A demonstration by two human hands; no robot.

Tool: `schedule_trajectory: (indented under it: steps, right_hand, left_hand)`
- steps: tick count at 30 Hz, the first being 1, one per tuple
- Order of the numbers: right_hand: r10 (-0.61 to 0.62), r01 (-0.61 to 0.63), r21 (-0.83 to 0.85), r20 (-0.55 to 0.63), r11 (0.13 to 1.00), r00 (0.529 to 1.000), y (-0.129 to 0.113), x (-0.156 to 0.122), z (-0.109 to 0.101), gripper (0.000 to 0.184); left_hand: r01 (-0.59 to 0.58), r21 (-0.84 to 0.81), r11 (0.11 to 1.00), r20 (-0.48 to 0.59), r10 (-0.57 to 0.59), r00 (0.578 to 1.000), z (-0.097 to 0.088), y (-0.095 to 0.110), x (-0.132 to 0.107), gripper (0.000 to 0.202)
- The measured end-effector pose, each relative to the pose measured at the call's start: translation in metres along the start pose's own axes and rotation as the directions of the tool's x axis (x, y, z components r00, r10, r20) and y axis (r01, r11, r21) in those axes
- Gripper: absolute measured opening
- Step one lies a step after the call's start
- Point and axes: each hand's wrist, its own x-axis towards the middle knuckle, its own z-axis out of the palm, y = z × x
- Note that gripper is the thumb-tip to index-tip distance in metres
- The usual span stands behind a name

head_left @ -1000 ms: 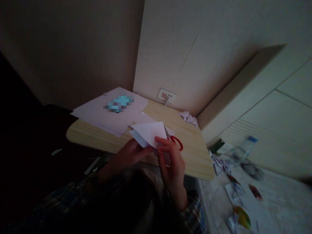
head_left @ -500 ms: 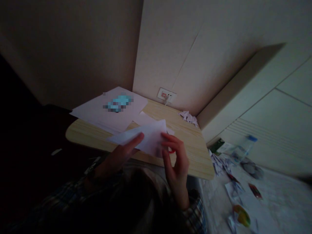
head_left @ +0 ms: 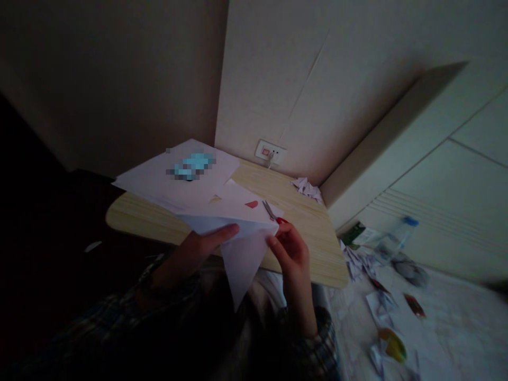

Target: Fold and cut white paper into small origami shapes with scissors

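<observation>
A folded sheet of white paper (head_left: 244, 259) is held between both hands over the table's front edge, one pointed flap hanging down. My left hand (head_left: 206, 243) is closed on its left side, thumb lying along the top. My right hand (head_left: 291, 251) pinches the right corner between thumb and fingers. Just beyond that hand, scissors (head_left: 272, 212) with red handles lie on the table, their handles partly hidden. A small red piece (head_left: 251, 204) rests on white paper left of the blades.
On the wooden table (head_left: 317, 248) are large white sheets (head_left: 154, 185) with a pixelated blue item (head_left: 194, 165) on top. Folded paper pieces (head_left: 306, 189) sit by the wall below a socket (head_left: 270, 152). A plastic bottle (head_left: 397, 241) and scattered items lie on the surface at right.
The paper has turned and a pointed flap now hangs down. My right hand has gone from loosely spread fingers to pinching the corner. The scissors and red piece have come into view.
</observation>
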Motion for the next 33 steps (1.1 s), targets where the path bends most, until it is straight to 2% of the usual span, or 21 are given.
schedule_trajectory:
  steps: [3, 6, 12, 15, 18, 20, 23, 24, 29, 33]
  right_hand:
    - [0.029, -0.029, 0.017, 0.035, 0.999, 0.999, -0.001, -0.001, 0.002, 0.015]
    - [0.052, -0.054, 0.019, 0.069, 0.998, 0.996, -0.003, -0.003, 0.003, 0.013]
    - [0.062, -0.063, 0.091, 0.018, 0.994, 0.998, -0.003, -0.004, 0.006, 0.012]
    - [0.039, -0.035, 0.085, -0.043, 0.996, 0.998, -0.002, -0.004, 0.007, 0.011]
    - [0.000, 0.008, 0.070, -0.120, 0.997, 0.993, -0.002, -0.003, 0.007, 0.011]
    - [-0.026, 0.038, 0.064, -0.176, 0.997, 0.984, -0.002, -0.002, 0.007, 0.010]
    - [-0.070, 0.080, 0.029, -0.249, 0.996, 0.966, -0.001, -0.001, 0.007, 0.011]
    - [-0.088, 0.095, 0.013, -0.264, 0.995, 0.960, -0.001, -0.001, 0.007, 0.012]
    - [-0.146, 0.149, -0.010, -0.297, 0.989, 0.944, 0.001, -0.002, 0.009, 0.015]
    - [-0.141, 0.164, 0.043, -0.326, 0.986, 0.935, -0.002, -0.003, 0.010, 0.029]
  left_hand:
    - [0.093, -0.120, 0.988, -0.098, -0.105, 0.990, 0.000, -0.004, 0.001, 0.037]
    - [0.137, -0.128, 0.982, -0.173, -0.158, 0.972, -0.001, -0.004, 0.002, 0.037]
    - [0.064, -0.121, 0.991, -0.195, -0.087, 0.977, 0.000, 0.001, 0.005, 0.051]
    - [0.017, -0.111, 0.994, -0.183, -0.038, 0.982, 0.001, 0.005, 0.006, 0.072]
    - [-0.011, -0.102, 0.995, -0.214, -0.012, 0.977, 0.002, 0.010, 0.006, 0.095]
    - [-0.030, -0.063, 0.998, -0.204, 0.017, 0.979, 0.001, 0.011, 0.006, 0.086]
    - [-0.051, 0.060, 0.997, -0.119, 0.058, 0.991, -0.001, 0.010, 0.007, 0.043]
    - [-0.056, 0.087, 0.995, -0.089, 0.064, 0.994, -0.001, 0.009, 0.007, 0.036]
    - [-0.050, 0.114, 0.992, -0.001, 0.051, 0.999, -0.002, 0.009, 0.006, 0.053]
    - [-0.093, 0.226, 0.970, -0.015, 0.099, 0.995, -0.002, 0.015, 0.003, 0.046]
